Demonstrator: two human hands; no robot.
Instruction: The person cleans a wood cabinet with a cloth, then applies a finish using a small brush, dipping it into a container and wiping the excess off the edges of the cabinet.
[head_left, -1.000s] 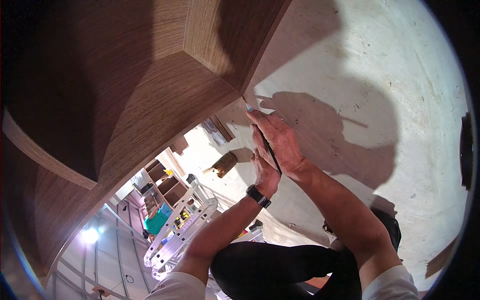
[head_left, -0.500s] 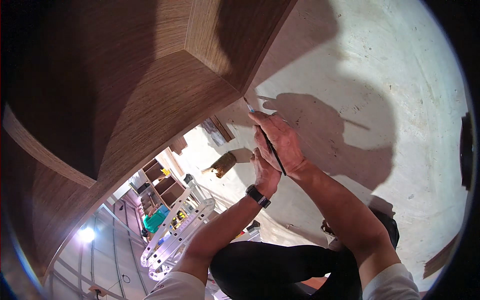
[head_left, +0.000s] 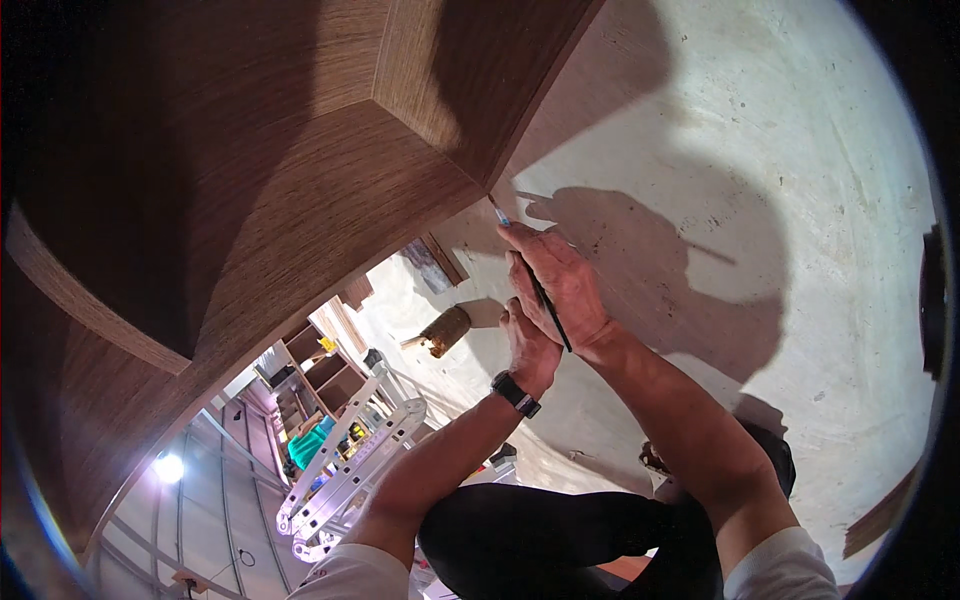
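My right hand (head_left: pixel 555 285) grips a thin paintbrush (head_left: pixel 543 299) with a dark handle and pale ferrule. Its fine tip meets the lower corner of a dark wood-grain cabinet (head_left: pixel 280 220), where the panel edges join, above and left of my hands. My left hand (head_left: pixel 530 345), with a black watch at the wrist, is pressed beneath and beside my right hand; its fingers are partly hidden, so what they hold, if anything, is unclear. Shadows of my head and the brush fall on the pale floor (head_left: pixel 830 250).
Below the cabinet lie a brown cylinder (head_left: pixel 445 328) and wood offcuts (head_left: pixel 425 265). Lower left are an aluminum folding ladder (head_left: pixel 350 470), a person in teal (head_left: pixel 308 445), shelving (head_left: pixel 330 370) and a bright lamp (head_left: pixel 168 466). My black-clad legs (head_left: pixel 540 530) are folded below my arms.
My hands and the brush shifted slightly down and right in the earlier half second, then hold nearly still. The background at lower left has slid slightly leftward.
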